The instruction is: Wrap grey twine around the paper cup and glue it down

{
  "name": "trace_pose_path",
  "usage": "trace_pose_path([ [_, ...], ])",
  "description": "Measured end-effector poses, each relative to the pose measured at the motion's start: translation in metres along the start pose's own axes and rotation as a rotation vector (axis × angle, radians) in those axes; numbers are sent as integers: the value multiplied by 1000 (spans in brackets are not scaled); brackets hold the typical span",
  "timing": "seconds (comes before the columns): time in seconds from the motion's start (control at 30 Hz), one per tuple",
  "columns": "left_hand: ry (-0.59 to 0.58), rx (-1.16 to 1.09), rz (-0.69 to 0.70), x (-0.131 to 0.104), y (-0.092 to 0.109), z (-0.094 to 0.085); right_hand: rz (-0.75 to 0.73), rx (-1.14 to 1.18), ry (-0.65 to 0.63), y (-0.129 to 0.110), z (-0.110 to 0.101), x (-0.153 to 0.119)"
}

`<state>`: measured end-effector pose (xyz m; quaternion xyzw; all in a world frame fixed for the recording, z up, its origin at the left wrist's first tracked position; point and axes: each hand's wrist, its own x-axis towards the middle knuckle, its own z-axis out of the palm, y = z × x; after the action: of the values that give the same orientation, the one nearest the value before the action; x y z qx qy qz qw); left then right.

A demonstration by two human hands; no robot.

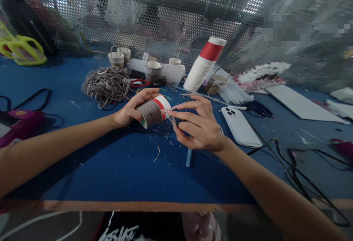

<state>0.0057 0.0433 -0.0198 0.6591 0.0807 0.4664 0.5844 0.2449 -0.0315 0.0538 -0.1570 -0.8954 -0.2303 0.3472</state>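
Note:
A paper cup (165, 104), white with a red band, lies tilted on its side above the table. Grey-brown cord (150, 113) is wound closely round much of it. My left hand (129, 110) is closed round the wound end, with the thumb below and the fingers behind. At the bare, red-banded end, my right hand (197, 123) brings its thumb and fingertips together at the edge of the winding. They seem to pinch the cord there, though the strand itself is hard to make out. The other right fingers are loosely stretched.
A heap of cord (106, 85) lies behind my left hand. Beyond stand a stack of paper cups (202, 64) and several small cord-wrapped cups (153, 70). A white phone (241, 127) and black cable (284, 164) lie right; a magenta glue gun (23, 123) lies left.

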Motion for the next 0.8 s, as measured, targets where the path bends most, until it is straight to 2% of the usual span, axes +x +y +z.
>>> trace_pose_path([
  [0.17,-9,12,-4,0,-1,0,-7,-23,-2,-1,0,1],
  [0.8,93,-146,-59,1,2,5,-17,-41,0,-1,2,-1],
])
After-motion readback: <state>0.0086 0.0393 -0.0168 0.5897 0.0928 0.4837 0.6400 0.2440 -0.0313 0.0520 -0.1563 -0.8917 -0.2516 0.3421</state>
